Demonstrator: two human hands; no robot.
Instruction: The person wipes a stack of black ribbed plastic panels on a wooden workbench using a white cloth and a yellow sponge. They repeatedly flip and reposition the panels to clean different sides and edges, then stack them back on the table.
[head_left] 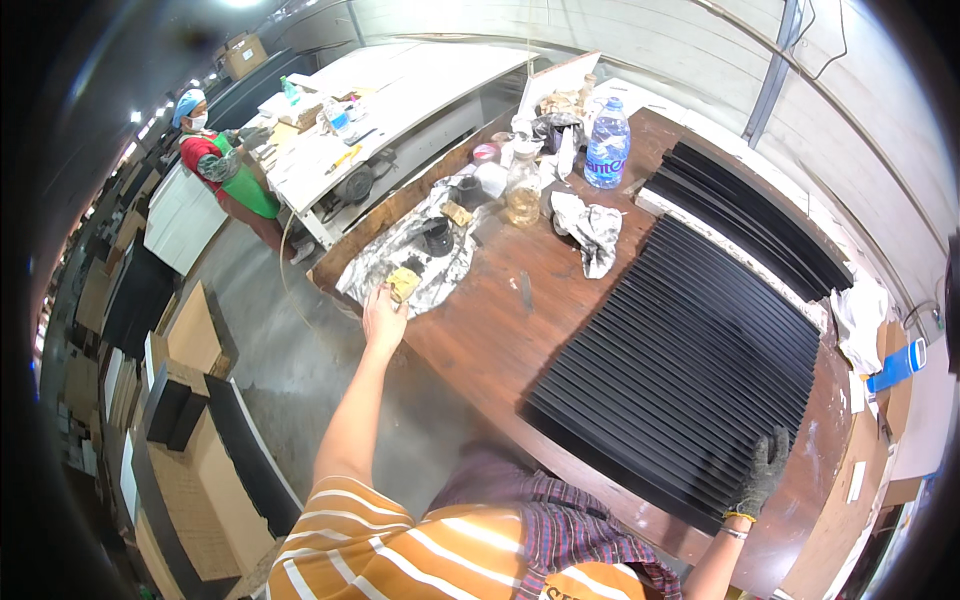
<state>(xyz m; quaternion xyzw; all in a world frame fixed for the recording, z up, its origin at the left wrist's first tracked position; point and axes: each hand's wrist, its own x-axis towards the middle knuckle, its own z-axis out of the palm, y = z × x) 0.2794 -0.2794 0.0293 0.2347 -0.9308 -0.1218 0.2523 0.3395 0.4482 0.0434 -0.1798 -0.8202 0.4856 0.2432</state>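
Observation:
My bare left hand (382, 318) reaches to the table's left edge, its fingers pinching a yellow sponge (404, 284) over a black-stained white cloth (440, 283). A small black cup (437, 237) and a second yellowish sponge piece (457, 213) sit on that cloth. To the right, a row of long black slats (680, 370) lies side by side on the brown table (490, 345). My right hand (762, 475), in a dark grey glove, rests with fingers stretched out at the slats' right end. Its palm side is hidden.
A glass jar (522, 190), a large water bottle (607, 145) and a crumpled white cloth (588, 232) stand toward the back. More black slats (750, 220) lie beyond the row. A blue-capped container (897, 366) is at the right. A person (228, 165) works at a white table.

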